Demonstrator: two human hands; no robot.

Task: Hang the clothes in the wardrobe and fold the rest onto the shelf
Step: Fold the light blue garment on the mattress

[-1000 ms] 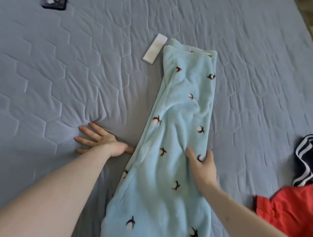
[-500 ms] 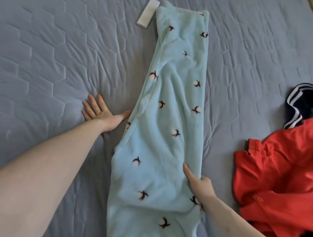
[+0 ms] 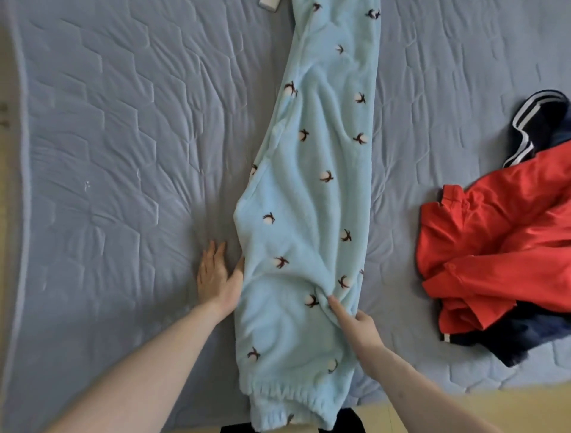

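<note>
Two hands are what I see working on the bed (image 3: 123,123), both at a pair of light-blue fleece trousers (image 3: 312,191) that lies lengthwise down the middle of the quilted grey-blue cover — folded leg on leg, the elastic waistband nearest me at the bed's lower edge, the far end running out of view at the top. My left hand (image 3: 216,278) lies flat on the cover with fingers straight and together, its thumb touching the trousers' left edge. My right hand (image 3: 358,324) rests on the trousers near their right edge, the forefinger stretched out and pressing into a bunched fold; its other fingers are hidden, so I cannot tell whether they pinch the cloth. Well apart to the right lies a crumpled red garment (image 3: 500,241) on top of a dark navy garment (image 3: 543,123) with white stripes. A small white object (image 3: 269,3) shows at the top edge, just beside the trousers.
</note>
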